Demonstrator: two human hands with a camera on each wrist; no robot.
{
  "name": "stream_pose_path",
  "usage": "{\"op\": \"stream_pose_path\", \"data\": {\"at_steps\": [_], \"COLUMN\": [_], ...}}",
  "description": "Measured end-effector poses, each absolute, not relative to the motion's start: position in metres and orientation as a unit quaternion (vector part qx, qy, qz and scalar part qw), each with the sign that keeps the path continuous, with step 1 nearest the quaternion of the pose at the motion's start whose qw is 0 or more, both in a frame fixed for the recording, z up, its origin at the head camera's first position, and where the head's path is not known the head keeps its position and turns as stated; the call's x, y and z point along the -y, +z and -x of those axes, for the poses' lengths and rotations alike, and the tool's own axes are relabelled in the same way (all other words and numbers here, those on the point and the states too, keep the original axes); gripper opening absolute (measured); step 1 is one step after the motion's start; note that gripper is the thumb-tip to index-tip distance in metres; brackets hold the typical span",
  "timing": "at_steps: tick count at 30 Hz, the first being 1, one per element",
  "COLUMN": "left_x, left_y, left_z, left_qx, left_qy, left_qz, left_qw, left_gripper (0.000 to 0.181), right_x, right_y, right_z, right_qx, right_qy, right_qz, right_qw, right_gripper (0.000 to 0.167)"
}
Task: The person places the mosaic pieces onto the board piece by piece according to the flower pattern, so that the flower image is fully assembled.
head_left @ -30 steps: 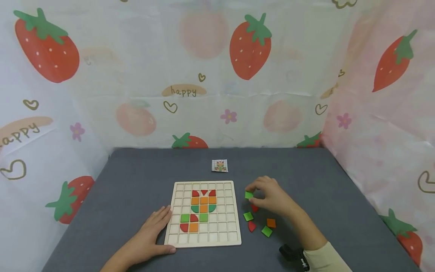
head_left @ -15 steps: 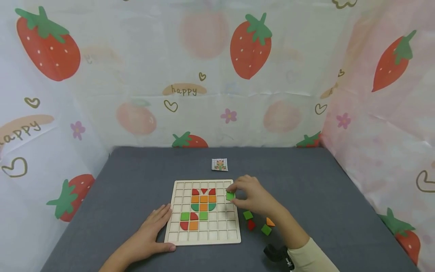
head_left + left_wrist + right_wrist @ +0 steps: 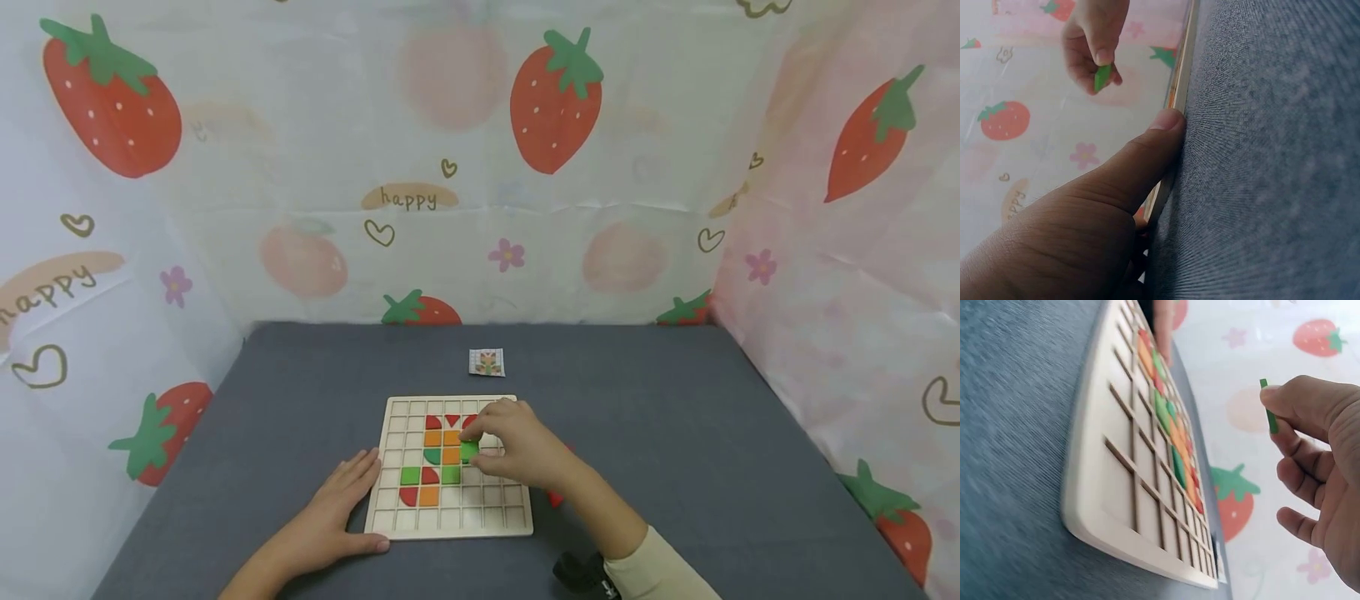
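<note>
A light green square tile (image 3: 469,452) is pinched between thumb and fingers of the right hand (image 3: 525,446), above the wooden grid board (image 3: 495,523). In the right wrist view the tile (image 3: 1269,407) is held edge-on, clear of the board (image 3: 1088,481). Red, orange and green pieces lie in the grid, among them an orange square (image 3: 428,497) and a light green square (image 3: 410,476). The left hand (image 3: 326,521) rests at the board's left edge, fingers extended; its thumb (image 3: 1147,153) touches the board's rim in the left wrist view.
A small printed card (image 3: 487,362) lies behind the board on the grey table (image 3: 675,400). Right of the board, a red piece (image 3: 556,499) shows partly beside the right forearm. A strawberry-patterned cloth (image 3: 450,108) surrounds the table's back and sides.
The right hand has carried the light green tile leftward from the loose pieces to above the board's middle. Its forearm now covers most of those pieces. The left hand has stayed in place.
</note>
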State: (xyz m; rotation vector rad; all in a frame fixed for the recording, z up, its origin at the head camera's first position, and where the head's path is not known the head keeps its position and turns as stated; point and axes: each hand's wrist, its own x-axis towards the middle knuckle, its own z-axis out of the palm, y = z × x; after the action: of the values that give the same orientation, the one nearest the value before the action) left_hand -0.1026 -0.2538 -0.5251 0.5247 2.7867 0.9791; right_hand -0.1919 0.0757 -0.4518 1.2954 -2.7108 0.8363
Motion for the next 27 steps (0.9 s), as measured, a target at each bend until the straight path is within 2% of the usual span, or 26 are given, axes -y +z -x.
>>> {"op": "stream_pose_path", "data": {"at_steps": [27], "left_x": [0.253], "left_y": [-0.522], "left_z": [0.103], "left_qx": [-0.928], "left_qy": [0.323], "left_qz": [-0.168], "left_qw": [0.083], "left_gripper": [0.119], "right_x": [-0.05], "right_y": [-0.485], "right_z": [0.176], "right_qx": [0.877], "right_qy": [0.227], "right_qz": [-0.421], "right_qw": [-0.032], "right_gripper": [0.024]}}
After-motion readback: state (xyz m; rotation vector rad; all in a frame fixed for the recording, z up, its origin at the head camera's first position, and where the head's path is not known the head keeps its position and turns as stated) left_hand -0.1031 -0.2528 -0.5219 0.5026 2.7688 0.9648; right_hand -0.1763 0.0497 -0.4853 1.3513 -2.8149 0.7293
